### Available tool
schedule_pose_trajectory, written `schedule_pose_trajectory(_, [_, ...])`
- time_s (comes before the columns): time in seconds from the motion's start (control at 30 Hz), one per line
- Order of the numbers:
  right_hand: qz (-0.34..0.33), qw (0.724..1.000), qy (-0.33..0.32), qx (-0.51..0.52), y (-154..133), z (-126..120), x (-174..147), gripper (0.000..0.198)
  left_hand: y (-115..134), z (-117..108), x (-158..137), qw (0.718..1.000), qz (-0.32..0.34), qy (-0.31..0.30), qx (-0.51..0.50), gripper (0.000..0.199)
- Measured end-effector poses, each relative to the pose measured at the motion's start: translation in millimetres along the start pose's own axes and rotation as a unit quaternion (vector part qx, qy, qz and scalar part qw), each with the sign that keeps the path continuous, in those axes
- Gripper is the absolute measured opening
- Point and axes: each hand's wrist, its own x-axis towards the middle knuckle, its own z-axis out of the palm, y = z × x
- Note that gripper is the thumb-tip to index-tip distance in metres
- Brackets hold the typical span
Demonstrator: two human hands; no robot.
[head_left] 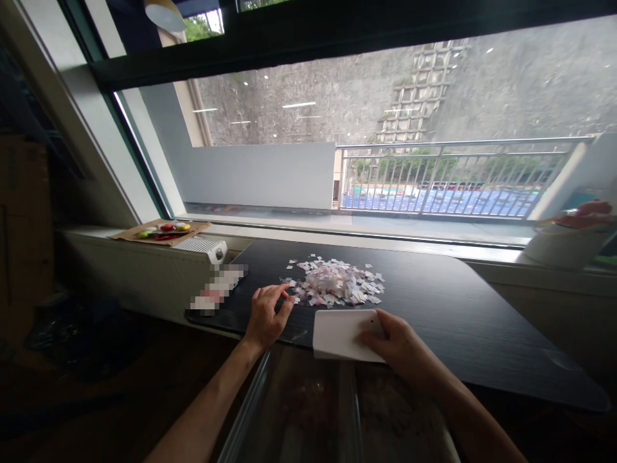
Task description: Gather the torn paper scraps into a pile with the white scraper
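Daylight from the wide window (pixel 289 48) falls across the dark worktop (pixel 443 308), with a metal railing (pixel 457 180) and a grey wall outside; the room on my side of the feed is dim. Paper scraps (pixel 335 283) lie in a loose heap toward the far middle of the worktop, with a few strays scattered around its edges. From where I sit, the left hand (pixel 270 315) hovers at the near left fringe of that heap, its fingers loosely curved and a little spread, thumb and forefinger tips slightly apart; I make out nothing pinched between them, and I can't tell whether a fingertip touches a scrap. With the right hand (pixel 393 337) I have a white tray (pixel 335 331) by its right side, fingers closed on it, thumb laid over the upper face. It sits at the near edge of the worktop, in front of the heap and apart from it. As for how far along things are, I would judge it early: the bulk of the scraps is on the worktop in one mound, and I see none on the part of the tray that shows. Just below the edge is what looks like a clear plastic bin (pixel 355 411); it is too dark for me to say what it holds, so anything done there I can't count. Off to the left lies a pixelated item (pixel 216 289), well apart from the tray.
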Motion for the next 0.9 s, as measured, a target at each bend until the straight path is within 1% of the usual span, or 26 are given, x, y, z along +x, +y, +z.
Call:
schedule_pose_trajectory(0.1, [-0.005, 0.999, -0.02, 0.033, 1, 2, 0, 0.019, -1, 1, 0, 1.0, 0.002, 0.003, 0.0, 0.032])
schedule_pose_trajectory(0.23, [-0.026, 0.999, -0.026, -0.036, 1, 4, -1, 0.013, -1, 1, 0, 1.0, 0.004, 0.003, 0.001, 0.031])
schedule_pose_trajectory(0.3, [-0.034, 0.998, -0.034, -0.044, 0, 5, -3, 0.013, -1, 0, 1, 1.0, 0.005, 0.001, 0.001, 0.031])
schedule_pose_trajectory(0.43, [-0.051, 0.993, -0.022, -0.107, -5, 6, -7, 0.011, -1, 0, 1, 1.0, 0.006, -0.001, 0.002, 0.032])
schedule_pose_trajectory(0.53, [-0.066, 0.992, -0.029, -0.106, -8, 10, -8, 0.009, -2, 1, 0, 1.0, 0.004, 0.0, 0.004, 0.032])
schedule_pose_trajectory(0.63, [-0.053, 0.991, -0.001, -0.127, -9, 12, -9, 0.01, -3, 1, 0, 1.0, 0.004, 0.003, 0.008, 0.032])
schedule_pose_trajectory(0.7, [-0.039, 0.996, 0.0, -0.084, -7, 7, -10, 0.012, -3, 1, 0, 1.0, 0.005, 0.005, 0.008, 0.032])
schedule_pose_trajectory(0.73, [-0.036, 0.998, 0.01, -0.046, -5, 1, -11, 0.015, -3, 1, 0, 1.0, 0.006, 0.006, 0.006, 0.032])
schedule_pose_trajectory(0.77, [-0.035, 0.999, 0.036, -0.012, -3, -7, -13, 0.017, -3, 0, 0, 1.0, 0.007, 0.007, 0.004, 0.032])
schedule_pose_trajectory(0.83, [-0.03, 0.99, 0.141, 0.003, 3, -29, -18, 0.023, -5, 0, 0, 1.0, 0.011, 0.012, 0.0, 0.032])
schedule_pose_trajectory(0.87, [-0.025, 0.98, 0.198, -0.02, 6, -41, -20, 0.024, -6, 1, 0, 1.0, 0.014, 0.013, 0.002, 0.032])
schedule_pose_trajectory(0.9, [-0.017, 0.969, 0.241, -0.045, 9, -52, -23, 0.025, -7, 1, -1, 1.0, 0.019, 0.013, 0.004, 0.032])
